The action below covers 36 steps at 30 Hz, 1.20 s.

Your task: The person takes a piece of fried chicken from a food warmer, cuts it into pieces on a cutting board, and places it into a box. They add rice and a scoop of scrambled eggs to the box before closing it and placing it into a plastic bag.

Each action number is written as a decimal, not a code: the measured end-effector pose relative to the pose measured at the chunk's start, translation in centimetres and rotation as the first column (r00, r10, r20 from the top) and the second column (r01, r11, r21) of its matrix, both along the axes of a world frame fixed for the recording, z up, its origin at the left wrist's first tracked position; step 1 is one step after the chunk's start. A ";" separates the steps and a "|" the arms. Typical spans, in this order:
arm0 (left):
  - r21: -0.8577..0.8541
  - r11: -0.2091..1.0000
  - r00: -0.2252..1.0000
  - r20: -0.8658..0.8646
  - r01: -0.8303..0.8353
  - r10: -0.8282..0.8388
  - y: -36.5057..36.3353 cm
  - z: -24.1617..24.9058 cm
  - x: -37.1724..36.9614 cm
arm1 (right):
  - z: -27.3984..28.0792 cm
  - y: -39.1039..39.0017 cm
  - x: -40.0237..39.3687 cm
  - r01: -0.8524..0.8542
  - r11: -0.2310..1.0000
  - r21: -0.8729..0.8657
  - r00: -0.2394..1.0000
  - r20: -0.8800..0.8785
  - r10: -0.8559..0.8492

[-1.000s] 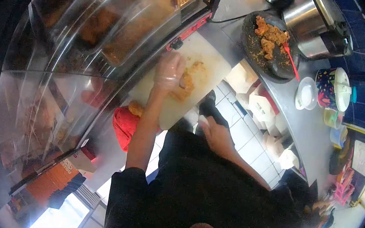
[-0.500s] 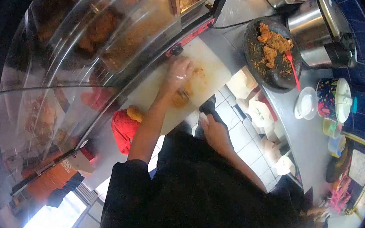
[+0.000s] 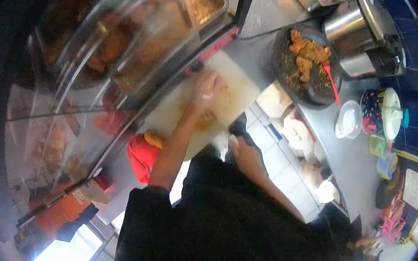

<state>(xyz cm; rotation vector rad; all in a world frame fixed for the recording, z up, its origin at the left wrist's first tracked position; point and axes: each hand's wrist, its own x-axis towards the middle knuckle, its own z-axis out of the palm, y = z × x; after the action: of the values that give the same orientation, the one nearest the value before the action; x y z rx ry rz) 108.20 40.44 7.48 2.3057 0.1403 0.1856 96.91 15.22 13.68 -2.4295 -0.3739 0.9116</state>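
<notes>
My left hand [image 3: 207, 90] is closed and blurred over the pale cutting board [image 3: 237, 90]; what it holds, if anything, is hidden. Orange-brown stains and a small brownish piece [image 3: 206, 116] lie on the board near its wrist. My right hand [image 3: 246, 158] is lower, beside the board's near corner and above the tiled floor. Its fingers are curled near a small whitish thing that I cannot make out.
A glass food case [image 3: 139, 66] stands at left, a red cloth [image 3: 140, 158] below the board. On the steel counter [image 3: 348, 156] are a dark stone bowl [image 3: 288, 70] with fried pieces and red fork, a steel pot [image 3: 351, 36] and a patterned tub [image 3: 373, 110]. White boxes [image 3: 299, 133] sit lower.
The whole view has shifted slightly. My left hand looks more blurred over the board, and my right hand stays in nearly the same place.
</notes>
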 end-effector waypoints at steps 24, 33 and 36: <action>0.195 0.789 0.741 0.527 -0.583 0.417 -3.7 24.2 10.9 | 1.2 -5.3 21.4 -0.519 0.854 0.041 0.791 0.403 0.461; 0.281 0.720 0.754 0.429 -0.635 0.498 -5.4 24.7 15.0 | 1.3 -6.7 20.4 -0.511 0.857 0.069 0.817 0.349 0.459; 0.288 0.745 0.798 0.173 -0.602 0.578 -6.1 26.2 14.5 | 1.6 -6.6 20.5 -0.528 0.847 0.052 0.827 0.258 0.500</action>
<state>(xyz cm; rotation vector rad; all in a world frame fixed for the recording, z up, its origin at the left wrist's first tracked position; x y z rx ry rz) 122.73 34.37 33.70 2.5080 0.8748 0.6634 117.41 8.60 15.30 -2.3603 -1.1888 0.7730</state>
